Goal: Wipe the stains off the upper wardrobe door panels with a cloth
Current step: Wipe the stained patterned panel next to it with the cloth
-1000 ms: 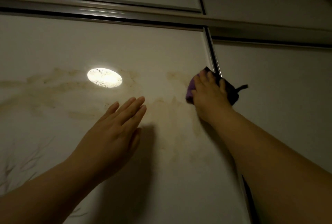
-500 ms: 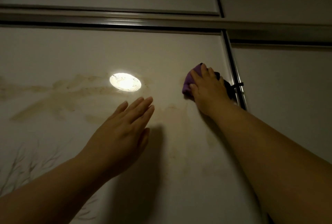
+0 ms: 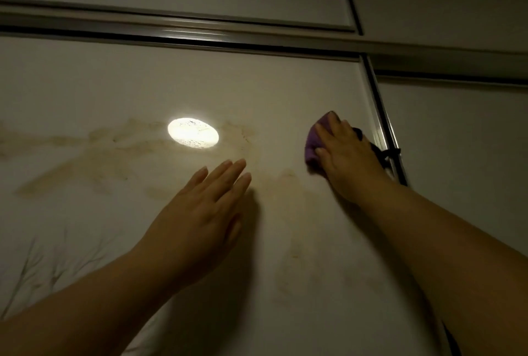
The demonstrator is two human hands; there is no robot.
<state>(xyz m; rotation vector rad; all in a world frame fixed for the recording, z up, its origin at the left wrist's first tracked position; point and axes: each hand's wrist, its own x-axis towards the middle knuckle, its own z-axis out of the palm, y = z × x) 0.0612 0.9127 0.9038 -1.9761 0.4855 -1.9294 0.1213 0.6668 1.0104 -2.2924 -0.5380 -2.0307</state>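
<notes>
A pale wardrobe door panel (image 3: 171,78) fills the head view, lit by a bright round light spot. Brownish stains (image 3: 94,155) run in a band across its left and middle, with fainter smears (image 3: 288,184) lower down between my arms. My right hand (image 3: 348,155) presses a purple cloth (image 3: 313,145) flat against the panel near its right edge; a dark part of the cloth sticks out on the right. My left hand (image 3: 205,213) lies flat on the panel with fingers spread, holding nothing, below the light spot.
A metal vertical frame strip (image 3: 380,115) borders the panel on the right, with another door panel (image 3: 463,155) beyond it. A horizontal metal rail (image 3: 200,33) runs above, with upper panels over it. A faint branch print (image 3: 43,267) shows at the lower left.
My right hand has slid the cloth leftward along the panel, away from the vertical frame strip. My left hand stays flat on the panel.
</notes>
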